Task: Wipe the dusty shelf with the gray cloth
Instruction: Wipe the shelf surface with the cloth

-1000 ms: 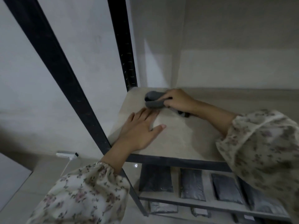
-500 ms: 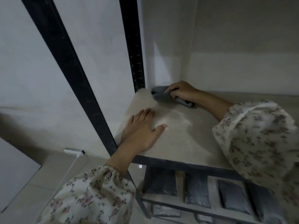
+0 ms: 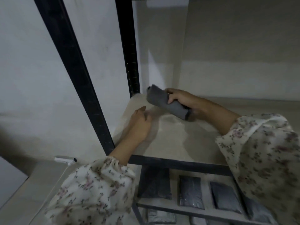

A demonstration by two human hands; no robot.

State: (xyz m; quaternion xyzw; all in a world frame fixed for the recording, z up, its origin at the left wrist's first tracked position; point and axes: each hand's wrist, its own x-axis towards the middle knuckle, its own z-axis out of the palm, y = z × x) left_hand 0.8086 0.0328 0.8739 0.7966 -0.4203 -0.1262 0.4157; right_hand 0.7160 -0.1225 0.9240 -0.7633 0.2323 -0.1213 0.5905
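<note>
I judge the wiping only partly done: my right hand [image 3: 181, 100] grips the folded gray cloth [image 3: 162, 101] just over the shelf [image 3: 186, 146] near its back left corner, my left hand [image 3: 139, 125] rests there with loose fingers [image 3: 143, 109], and dust streaks [image 3: 172, 121] show mid-shelf.

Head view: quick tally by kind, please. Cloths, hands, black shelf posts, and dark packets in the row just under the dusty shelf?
Folded gray cloth: 1
Bare hands: 2, left hand and right hand
Black metal posts: 2
Dark flat packets below the dusty beige shelf: 4, the rightmost partly hidden by the sleeve
Total: 9
</note>
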